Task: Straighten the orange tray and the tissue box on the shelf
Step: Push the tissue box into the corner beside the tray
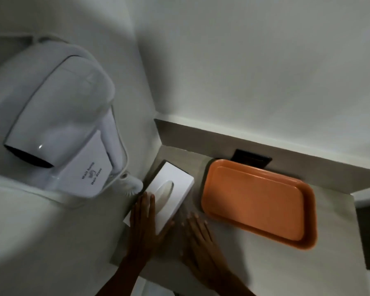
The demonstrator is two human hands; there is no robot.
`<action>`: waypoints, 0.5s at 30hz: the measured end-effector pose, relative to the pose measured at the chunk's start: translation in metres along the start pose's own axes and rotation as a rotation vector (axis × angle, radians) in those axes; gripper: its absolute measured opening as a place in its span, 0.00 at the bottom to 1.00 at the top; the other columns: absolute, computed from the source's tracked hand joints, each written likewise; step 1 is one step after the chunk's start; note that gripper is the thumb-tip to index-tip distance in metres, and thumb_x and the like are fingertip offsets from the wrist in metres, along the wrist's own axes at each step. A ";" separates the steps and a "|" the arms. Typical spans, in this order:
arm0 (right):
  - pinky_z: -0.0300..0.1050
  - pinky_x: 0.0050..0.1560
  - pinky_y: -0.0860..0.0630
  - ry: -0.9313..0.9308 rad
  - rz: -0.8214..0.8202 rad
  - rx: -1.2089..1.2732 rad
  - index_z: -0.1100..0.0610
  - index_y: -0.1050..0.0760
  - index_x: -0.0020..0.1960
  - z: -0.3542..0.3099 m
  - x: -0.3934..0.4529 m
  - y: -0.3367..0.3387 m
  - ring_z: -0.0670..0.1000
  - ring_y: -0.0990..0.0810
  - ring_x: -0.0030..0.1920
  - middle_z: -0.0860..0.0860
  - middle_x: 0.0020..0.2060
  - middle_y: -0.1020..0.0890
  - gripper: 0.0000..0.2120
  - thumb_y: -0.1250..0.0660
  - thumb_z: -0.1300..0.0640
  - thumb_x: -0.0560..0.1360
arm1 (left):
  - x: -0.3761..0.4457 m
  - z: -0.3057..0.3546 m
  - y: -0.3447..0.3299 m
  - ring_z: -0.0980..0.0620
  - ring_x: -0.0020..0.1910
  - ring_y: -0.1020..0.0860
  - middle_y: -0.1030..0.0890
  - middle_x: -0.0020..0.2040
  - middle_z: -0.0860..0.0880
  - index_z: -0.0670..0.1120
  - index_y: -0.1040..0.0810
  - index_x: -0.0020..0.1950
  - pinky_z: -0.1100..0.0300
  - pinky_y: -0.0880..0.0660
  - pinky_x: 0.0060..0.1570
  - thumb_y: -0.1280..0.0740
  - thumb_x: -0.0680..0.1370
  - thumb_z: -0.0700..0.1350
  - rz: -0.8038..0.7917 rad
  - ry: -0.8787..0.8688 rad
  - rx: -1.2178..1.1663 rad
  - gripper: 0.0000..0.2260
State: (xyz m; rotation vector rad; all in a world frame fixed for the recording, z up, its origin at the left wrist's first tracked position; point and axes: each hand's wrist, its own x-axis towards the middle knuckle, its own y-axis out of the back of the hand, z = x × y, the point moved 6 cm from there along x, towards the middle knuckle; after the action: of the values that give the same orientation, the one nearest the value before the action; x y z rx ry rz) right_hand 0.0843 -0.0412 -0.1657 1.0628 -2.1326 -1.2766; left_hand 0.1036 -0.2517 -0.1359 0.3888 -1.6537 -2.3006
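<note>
The left hand (144, 225) lies flat and open on the near end of the tissue box (165, 196), with the fingers stretched along its top and the thumb spread at the near right corner. It grips nothing; I think it presses down so that the box can be slid or turned. The right hand (198, 238) is open too, palm down on the bare shelf (233, 253) just beside the box at 3 o'clock, touching neither box nor tray. Probably it waits to steady or push the box.

The box stands against the left wall, pointing toward 1 o'clock, beneath a wall-mounted hair dryer (58, 124). The orange tray (256, 201) lies at 2 o'clock from the hands, apart from the box, skewed to the shelf edges. A dark outlet plate (251, 160) sits behind its far edge.
</note>
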 end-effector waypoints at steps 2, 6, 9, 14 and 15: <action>0.64 0.85 0.42 -0.048 -0.004 -0.027 0.59 0.36 0.87 0.003 0.007 -0.015 0.65 0.43 0.89 0.58 0.89 0.41 0.39 0.31 0.42 0.83 | 0.003 -0.010 -0.001 0.37 0.86 0.40 0.39 0.87 0.40 0.42 0.42 0.87 0.37 0.37 0.82 0.36 0.73 0.77 0.011 -0.013 0.012 0.54; 0.62 0.82 0.42 -0.094 -0.009 -0.107 0.58 0.32 0.86 0.002 0.014 -0.030 0.67 0.34 0.86 0.59 0.87 0.35 0.40 0.30 0.39 0.80 | 0.004 -0.016 0.000 0.34 0.81 0.34 0.35 0.84 0.38 0.45 0.41 0.87 0.34 0.32 0.78 0.32 0.69 0.77 -0.013 0.085 0.035 0.56; 0.64 0.82 0.41 -0.090 -0.007 -0.166 0.58 0.31 0.85 0.004 0.018 -0.032 0.66 0.34 0.85 0.60 0.86 0.33 0.40 0.32 0.36 0.80 | 0.009 -0.012 0.002 0.32 0.80 0.32 0.34 0.83 0.38 0.49 0.41 0.87 0.33 0.31 0.77 0.31 0.68 0.75 -0.034 0.139 0.018 0.54; 0.64 0.83 0.43 -0.111 -0.027 -0.148 0.57 0.34 0.87 0.008 0.017 -0.041 0.65 0.36 0.87 0.58 0.88 0.36 0.43 0.33 0.34 0.81 | 0.018 0.004 0.010 0.31 0.81 0.35 0.35 0.83 0.37 0.52 0.39 0.86 0.31 0.33 0.77 0.25 0.66 0.70 -0.002 0.195 -0.042 0.53; 0.64 0.83 0.43 -0.106 -0.027 -0.142 0.57 0.35 0.88 0.010 0.017 -0.042 0.64 0.38 0.87 0.58 0.89 0.38 0.43 0.33 0.33 0.81 | 0.023 0.010 0.013 0.30 0.81 0.35 0.35 0.83 0.37 0.52 0.38 0.86 0.30 0.33 0.77 0.24 0.66 0.69 0.006 0.202 -0.056 0.53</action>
State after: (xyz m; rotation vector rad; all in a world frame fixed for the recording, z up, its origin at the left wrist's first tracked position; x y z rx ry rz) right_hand 0.0836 -0.0606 -0.2075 0.9881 -2.0734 -1.5042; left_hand 0.0793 -0.2555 -0.1220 0.5822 -1.4886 -2.2156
